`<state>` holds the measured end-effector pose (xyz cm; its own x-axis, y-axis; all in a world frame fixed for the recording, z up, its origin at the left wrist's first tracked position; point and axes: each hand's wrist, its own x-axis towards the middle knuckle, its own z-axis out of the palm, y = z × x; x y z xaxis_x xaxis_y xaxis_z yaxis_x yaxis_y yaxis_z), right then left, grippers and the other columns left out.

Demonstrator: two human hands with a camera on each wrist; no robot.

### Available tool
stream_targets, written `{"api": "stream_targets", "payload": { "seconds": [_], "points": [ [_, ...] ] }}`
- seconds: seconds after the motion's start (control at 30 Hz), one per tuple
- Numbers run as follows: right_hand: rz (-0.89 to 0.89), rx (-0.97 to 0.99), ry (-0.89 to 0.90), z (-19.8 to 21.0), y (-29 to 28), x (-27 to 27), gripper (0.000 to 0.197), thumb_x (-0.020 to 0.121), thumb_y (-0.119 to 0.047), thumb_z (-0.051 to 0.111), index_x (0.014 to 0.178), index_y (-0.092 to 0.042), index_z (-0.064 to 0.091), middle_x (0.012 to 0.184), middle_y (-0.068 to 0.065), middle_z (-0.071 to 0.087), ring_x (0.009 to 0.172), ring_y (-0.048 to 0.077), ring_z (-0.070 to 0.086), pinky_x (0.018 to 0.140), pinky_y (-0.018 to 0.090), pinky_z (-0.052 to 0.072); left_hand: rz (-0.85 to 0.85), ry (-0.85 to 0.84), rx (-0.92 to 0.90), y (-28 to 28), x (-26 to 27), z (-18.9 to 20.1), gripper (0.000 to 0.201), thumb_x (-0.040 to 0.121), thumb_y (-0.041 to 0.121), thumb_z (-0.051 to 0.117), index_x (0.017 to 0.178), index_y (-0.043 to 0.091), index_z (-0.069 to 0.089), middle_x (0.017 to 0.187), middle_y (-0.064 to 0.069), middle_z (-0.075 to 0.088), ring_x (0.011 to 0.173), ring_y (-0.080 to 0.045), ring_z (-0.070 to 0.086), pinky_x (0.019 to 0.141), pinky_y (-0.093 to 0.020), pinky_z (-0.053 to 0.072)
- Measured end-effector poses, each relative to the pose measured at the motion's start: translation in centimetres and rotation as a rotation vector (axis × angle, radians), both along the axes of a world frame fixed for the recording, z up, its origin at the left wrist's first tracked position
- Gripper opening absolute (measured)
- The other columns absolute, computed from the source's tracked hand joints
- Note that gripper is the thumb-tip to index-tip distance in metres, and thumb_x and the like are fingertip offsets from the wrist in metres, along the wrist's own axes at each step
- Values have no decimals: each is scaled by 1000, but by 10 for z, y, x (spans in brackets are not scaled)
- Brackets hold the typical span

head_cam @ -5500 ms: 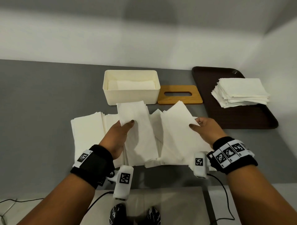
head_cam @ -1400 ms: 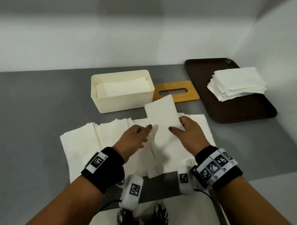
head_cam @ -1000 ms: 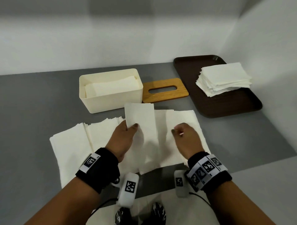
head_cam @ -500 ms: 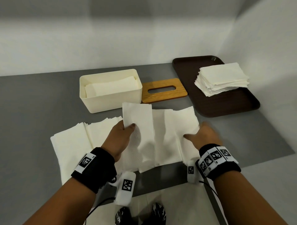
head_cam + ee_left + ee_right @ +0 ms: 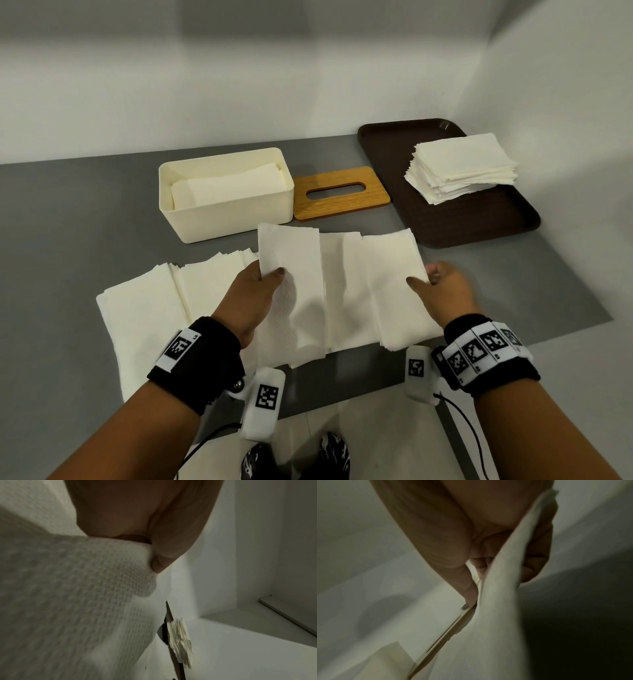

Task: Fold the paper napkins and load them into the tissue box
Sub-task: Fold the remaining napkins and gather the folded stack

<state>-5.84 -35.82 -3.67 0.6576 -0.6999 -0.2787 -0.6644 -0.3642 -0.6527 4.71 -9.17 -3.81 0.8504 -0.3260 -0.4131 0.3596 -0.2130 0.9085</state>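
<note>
A white paper napkin (image 5: 298, 274) is held upright-ish over the table's front; my left hand (image 5: 263, 277) pinches its left edge, thumb on top. My right hand (image 5: 423, 279) pinches the right edge of another napkin panel (image 5: 394, 281), thumb over the paper and fingers beneath, as the right wrist view shows with the napkin (image 5: 501, 601) between them. The left wrist view shows embossed napkin (image 5: 77, 588) under my thumb. More unfolded napkins (image 5: 147, 308) lie spread on the left. The cream tissue box (image 5: 233, 212) stands behind, open, with folded napkins (image 5: 229, 186) inside.
The wooden slotted lid (image 5: 339, 197) lies flat right of the box. A dark brown tray (image 5: 486, 219) at the back right carries a stack of napkins (image 5: 460, 171). A white wall closes the right side and back. The grey mat (image 5: 68, 240) shows at the left.
My right hand has slid from the napkin's middle out to its right edge and pinched it. My left hand kept its pinch and stayed about where it was.
</note>
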Motion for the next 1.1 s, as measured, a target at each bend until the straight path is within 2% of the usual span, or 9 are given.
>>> {"api": "stream_targets", "payload": {
  "seconds": [0.1,0.23,0.33,0.47,0.57,0.67,0.87,0.97,1.1],
  "points": [
    [8,83,53,-7,-5,-3,16,84,-22,71,85,-12,58,90,10,67,85,29,64,85,44,53,-2,5,6,-2,0,0,25,101,23,49,121,15,62,115,-4,69,108,-22,64,88,-32,50],
    [7,51,23,-4,-14,-7,17,90,-15,64,76,-19,55,81,4,62,84,27,61,78,37,46,-1,22,11,-3,-1,0,26,101,24,50,123,16,61,116,-3,69,110,-23,63,97,-38,49],
    [24,83,-143,9,-18,-14,7,93,-16,62,87,-17,59,89,3,66,80,17,61,72,30,45,-2,34,1,-5,-1,2,27,101,27,49,124,18,60,116,-2,69,110,-22,64,98,-40,50],
    [79,264,-408,28,-10,-16,8,90,-11,65,94,-19,65,92,0,76,87,18,71,81,34,53,-3,106,-91,-12,-5,8,19,103,31,45,112,29,62,103,10,71,100,-12,64,77,-27,49],
    [133,477,-514,35,14,-10,11,90,-5,62,93,-15,63,91,0,77,81,15,72,73,33,55,0,210,-164,-19,-10,11,24,101,42,46,113,31,64,106,8,75,105,-16,66,95,-37,50],
    [192,620,-476,27,43,-3,12,89,-7,63,100,-12,63,99,5,76,89,24,71,78,41,58,12,270,-271,-27,-13,14,38,98,48,48,126,26,63,115,3,74,112,-21,66,104,-45,47],
    [254,472,-275,6,75,9,21,88,-28,68,107,-20,62,104,1,74,96,21,71,91,49,56,67,229,-394,-32,-15,12,55,98,59,26,127,26,59,111,0,75,100,-18,72,88,-37,56],
    [309,444,-249,8,81,14,19,91,-28,65,108,-21,60,105,0,73,96,20,71,89,48,57,68,208,-344,-30,-17,17,55,91,66,38,128,30,57,120,-1,70,108,-21,67,97,-41,52],
    [419,409,-233,15,88,18,21,93,-25,62,113,-21,60,108,-2,71,99,17,69,91,46,55,26,96,-312,-30,-22,17,24,98,36,53,119,28,61,117,-1,72,105,-20,69,90,-38,56]
  ]
}}
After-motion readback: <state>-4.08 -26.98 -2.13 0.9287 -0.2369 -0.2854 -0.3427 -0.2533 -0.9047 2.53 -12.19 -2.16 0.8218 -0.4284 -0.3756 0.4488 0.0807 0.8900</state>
